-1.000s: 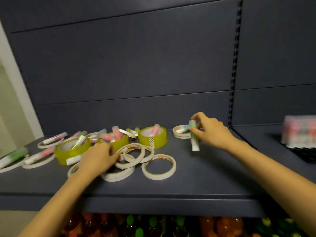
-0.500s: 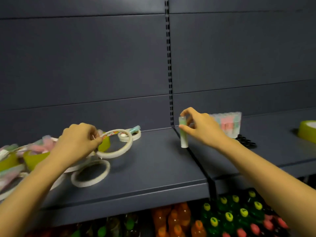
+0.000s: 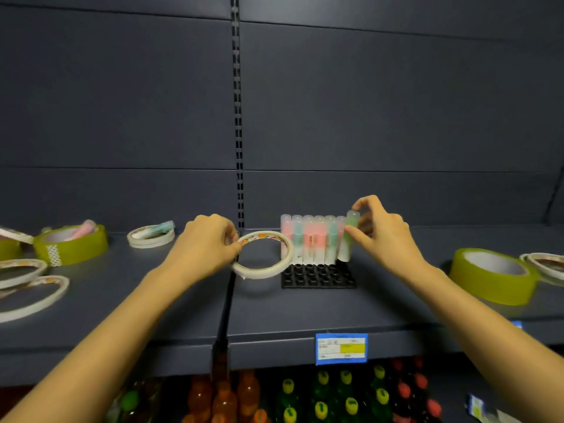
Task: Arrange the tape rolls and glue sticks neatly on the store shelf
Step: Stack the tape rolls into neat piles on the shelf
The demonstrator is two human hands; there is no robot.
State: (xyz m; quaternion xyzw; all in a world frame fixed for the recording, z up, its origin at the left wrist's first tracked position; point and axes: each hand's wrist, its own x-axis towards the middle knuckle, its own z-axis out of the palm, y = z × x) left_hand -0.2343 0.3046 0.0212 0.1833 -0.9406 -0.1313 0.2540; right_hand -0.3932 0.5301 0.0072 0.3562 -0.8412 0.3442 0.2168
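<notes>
Head view, near to far.

- Below both grips: bottles (image 3: 320,389) with green, yellow, orange and red caps, on the level under the shelf (image 3: 305,309).
- Shelf front edge, below and between the grips: blue-framed price label (image 3: 341,348) with a yellow patch. Print unreadable.
- Left grip (image 3: 203,248): fingers curled, thumb and fingertips pinching the left rim of a white tape roll (image 3: 262,273). The roll is tilted, with its open centre towards the camera, and extends right of the grip. Its lower edge is near the shelf; contact cannot be judged.
- Well left of the left grip: flat white rolls (image 3: 30,288) lying on the shelf, blurred.
- Between the grips, just right of the held roll: black socket tray (image 3: 317,276) on the shelf. Its front rows are unfilled.
- Right grip (image 3: 381,236): thumb and forefinger closed around a green glue stick (image 3: 351,230), the other fingers loosely curled above it. The stick is near upright, at the right end of the tray's back row and touching its neighbour. Whether its base is seated in a socket cannot be seen.
- Left of the right grip: row of glue sticks (image 3: 308,242), pink and teal, upright side by side along the tray's back.
- Well right of the right grip: yellow-green tape roll (image 3: 491,276) lying flat; beyond it, white rolls (image 3: 546,265) at the frame edge.
- Left of and behind the left grip: a small stack of white rolls (image 3: 151,241) with a teal stick lying on top. Further left, a second yellow-green roll (image 3: 70,247) with a pink stick in its core.
- Behind everything: dark back panel (image 3: 366,102) and slotted upright (image 3: 236,117).
</notes>
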